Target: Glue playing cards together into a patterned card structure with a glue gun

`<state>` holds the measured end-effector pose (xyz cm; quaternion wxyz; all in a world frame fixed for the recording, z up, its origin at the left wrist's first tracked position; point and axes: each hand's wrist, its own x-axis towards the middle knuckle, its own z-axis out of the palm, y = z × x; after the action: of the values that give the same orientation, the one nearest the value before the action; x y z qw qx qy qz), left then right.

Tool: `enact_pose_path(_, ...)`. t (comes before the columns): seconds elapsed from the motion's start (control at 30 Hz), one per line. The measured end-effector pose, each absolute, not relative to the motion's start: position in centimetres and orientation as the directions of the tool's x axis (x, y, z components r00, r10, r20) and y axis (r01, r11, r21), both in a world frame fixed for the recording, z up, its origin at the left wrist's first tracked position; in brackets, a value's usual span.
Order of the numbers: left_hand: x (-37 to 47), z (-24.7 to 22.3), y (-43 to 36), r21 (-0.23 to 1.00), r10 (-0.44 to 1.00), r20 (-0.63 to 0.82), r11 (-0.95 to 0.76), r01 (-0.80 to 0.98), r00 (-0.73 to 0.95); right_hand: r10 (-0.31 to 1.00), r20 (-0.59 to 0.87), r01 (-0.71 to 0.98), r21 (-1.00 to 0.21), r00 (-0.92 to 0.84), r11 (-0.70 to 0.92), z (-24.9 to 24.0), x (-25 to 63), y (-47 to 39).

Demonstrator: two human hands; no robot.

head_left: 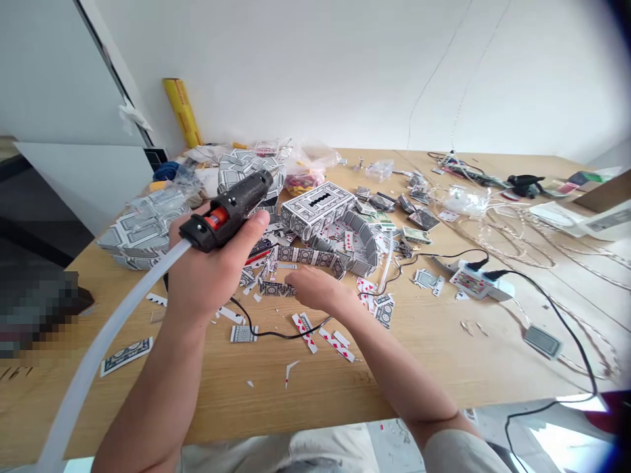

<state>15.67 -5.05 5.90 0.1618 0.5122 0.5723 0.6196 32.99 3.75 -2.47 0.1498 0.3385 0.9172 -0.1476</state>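
Observation:
My left hand is wrapped around a black hot glue gun, its nozzle pointing away to the upper right. A long white glue stick sticks out of the gun's back end and curves down to the lower left. My right hand is closed, with curled fingers at the near wall of a low ring-shaped strip of playing cards. The fingertips are partly hidden, but they seem to pinch that strip. Just behind it stand a curved card wall and a card-covered box with a dark jagged slot.
Card scraps litter the wooden table. Card-covered shapes stand at left, near a yellow roll. A black cord crosses the table; plugs sit in a power strip at right, among coiled pale cables.

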Motion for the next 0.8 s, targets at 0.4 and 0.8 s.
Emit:
enact_pose_path(0.4, 15.4, 5.3, -4.5, 0.822, 0.757, 0.478, -0.206, 0.531, -0.446, 0.687, -0.179, 0.708, -0.249, -0.704, 0.661, 0.7, 34.9, 3.4)
enact_pose_path(0.8, 14.7, -1.6, -1.2, 0.986, 0.987, 0.061, -0.036, -0.164, 0.151, -0.466, -0.226, -0.113, -0.797, -0.855, 0.594, -4.7, 31.7, -12.7)
